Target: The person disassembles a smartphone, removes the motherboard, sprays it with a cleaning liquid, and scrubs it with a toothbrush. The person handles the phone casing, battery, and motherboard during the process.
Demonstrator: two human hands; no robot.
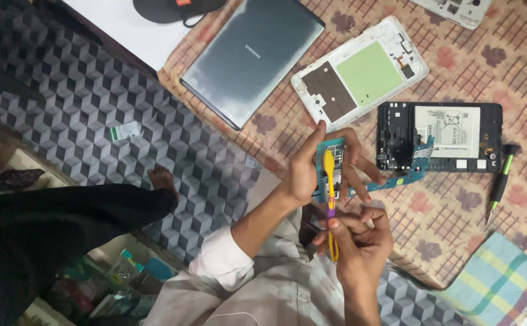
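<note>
Fingers of the left hand [304, 172] pinch a blue circuit board [390, 181], while the right hand [360, 241] grips a yellow toothbrush [330, 181] against it. Just right of them lies an open black tablet shell [390, 121] holding a battery [447, 130].

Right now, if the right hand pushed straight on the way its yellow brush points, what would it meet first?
Most likely the blue circuit board held in the left hand: the right hand aims the yellow brush up against it. Depth is unclear.

Bare cloth [456, 205] between black tablet frame [390, 145] and screwdriver [500, 181].
</note>
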